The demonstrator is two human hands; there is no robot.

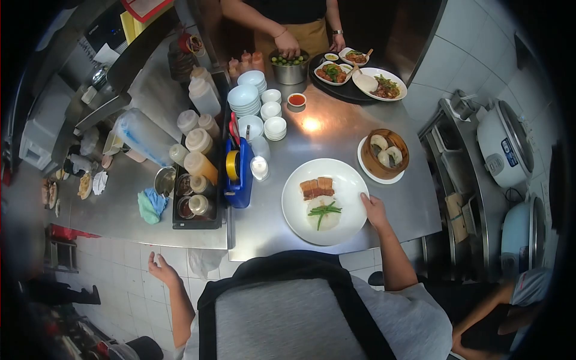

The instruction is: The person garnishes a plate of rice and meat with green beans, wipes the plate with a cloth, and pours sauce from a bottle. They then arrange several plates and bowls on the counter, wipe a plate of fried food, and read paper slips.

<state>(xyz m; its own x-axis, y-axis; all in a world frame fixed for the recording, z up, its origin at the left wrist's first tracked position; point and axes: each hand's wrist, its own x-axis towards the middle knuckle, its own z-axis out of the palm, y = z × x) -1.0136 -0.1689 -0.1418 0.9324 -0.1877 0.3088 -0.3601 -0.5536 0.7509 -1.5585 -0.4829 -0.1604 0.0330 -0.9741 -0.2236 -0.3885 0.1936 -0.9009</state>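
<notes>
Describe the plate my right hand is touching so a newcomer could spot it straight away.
On the steel counter, look at the near edge, left of the bamboo steamer. The large white plate lies there, the right hand at its rim. It alone holds sliced browned meat and a pale mound topped with green beans.

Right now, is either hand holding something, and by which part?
The right hand rests its fingers on the right rim of the white plate; whether it grips cannot be told. The left hand is open and holds nothing.
</notes>
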